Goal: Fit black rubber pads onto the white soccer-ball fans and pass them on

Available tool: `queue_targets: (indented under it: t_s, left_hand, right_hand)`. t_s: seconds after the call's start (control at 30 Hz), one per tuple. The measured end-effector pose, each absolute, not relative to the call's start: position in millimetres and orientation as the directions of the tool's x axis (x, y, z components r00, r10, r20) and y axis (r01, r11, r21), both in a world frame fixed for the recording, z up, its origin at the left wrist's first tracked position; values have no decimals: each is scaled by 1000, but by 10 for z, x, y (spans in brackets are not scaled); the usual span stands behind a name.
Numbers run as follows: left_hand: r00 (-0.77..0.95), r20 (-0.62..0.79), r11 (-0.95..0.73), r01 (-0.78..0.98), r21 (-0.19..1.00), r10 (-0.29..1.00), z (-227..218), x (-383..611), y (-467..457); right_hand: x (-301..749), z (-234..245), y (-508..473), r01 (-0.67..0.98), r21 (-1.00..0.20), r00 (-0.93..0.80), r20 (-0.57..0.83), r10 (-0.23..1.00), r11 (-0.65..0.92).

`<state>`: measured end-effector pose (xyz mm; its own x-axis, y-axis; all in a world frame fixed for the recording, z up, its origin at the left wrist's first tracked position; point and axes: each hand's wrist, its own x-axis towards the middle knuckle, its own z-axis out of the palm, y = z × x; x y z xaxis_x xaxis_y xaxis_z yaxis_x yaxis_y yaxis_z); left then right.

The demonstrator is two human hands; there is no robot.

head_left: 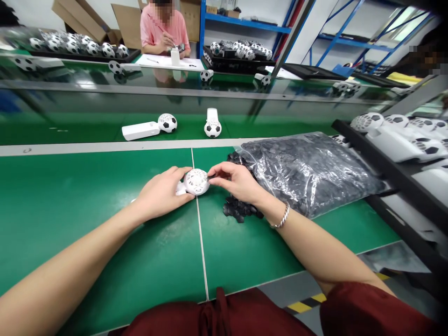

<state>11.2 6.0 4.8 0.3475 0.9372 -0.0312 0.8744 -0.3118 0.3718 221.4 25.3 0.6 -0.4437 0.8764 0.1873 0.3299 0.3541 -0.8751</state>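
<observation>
Here, the thumb and forefinger of the right hand (238, 179) are pinching together at the right rim of a small white fan (196, 181) with a round, perforated head; whether a small piece is sitting between those fingertips (212, 173) cannot be told. The left hand (159, 193) is closing around the fan from the left, its fingers curling over the handle and its thumb lying along the head's upper side, so both hands are gripping the fan. The fan is resting just above the green worktop (105, 224), over the white seam (200, 233) and nearer the far edge than the near one.

A bracelet (282, 218) is hanging on the right wrist. Beneath that wrist a heap of loose black pieces (240, 210) is lying on the worktop, touching a clear plastic bag (308, 172) of the same pieces that is spreading toward the right edge. Beyond the far edge, two football-patterned fans (149, 128) (212, 123) are lying on a green belt (70, 128). At the right edge, a black rack (381, 163) is carrying more such fans. Across the belt, a person in a pink shirt (163, 32) is sitting at another table.
</observation>
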Motion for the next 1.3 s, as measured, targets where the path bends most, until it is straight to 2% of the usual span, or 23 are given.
queue_targets:
  t_s: [0.1,0.2,0.37,0.5,0.57,0.67,0.83,1.0,1.3]
  left_hand:
    - [332,-22,-301,879,370,943,53,104,60]
    - [326,-33,-291,882,371,945,59,76,55]
    - [287,-56,-249,899,360,956,58,28,42]
    - [306,-34,-270,882,385,951,42,21,45]
    - [329,-9,-294,855,428,944,34,21,51]
    - [351,3,-314,834,453,936,34,29,54]
    - [349,-39,-297,846,443,936,85,66,46]
    - [365,-34,-312,837,450,930,102,95,50]
    - [368,4,-329,826,459,930,78,98,51]
  right_hand:
    - [2213,31,228,473,-690,-440,354,825,548]
    - [2218,45,218,520,-644,-443,359,821,562]
    - [2203,42,196,518,-676,-473,284,834,524]
    - [2164,31,149,419,-840,-475,121,871,346]
    - [2144,28,121,395,-842,-481,152,864,368]
    - [2113,22,79,425,-760,-488,266,831,492]
    - [2042,-20,32,354,-847,-494,189,849,395]
    - [1996,-71,54,399,-772,-484,282,828,496]
    - [1991,-158,98,399,-782,-425,305,852,479]
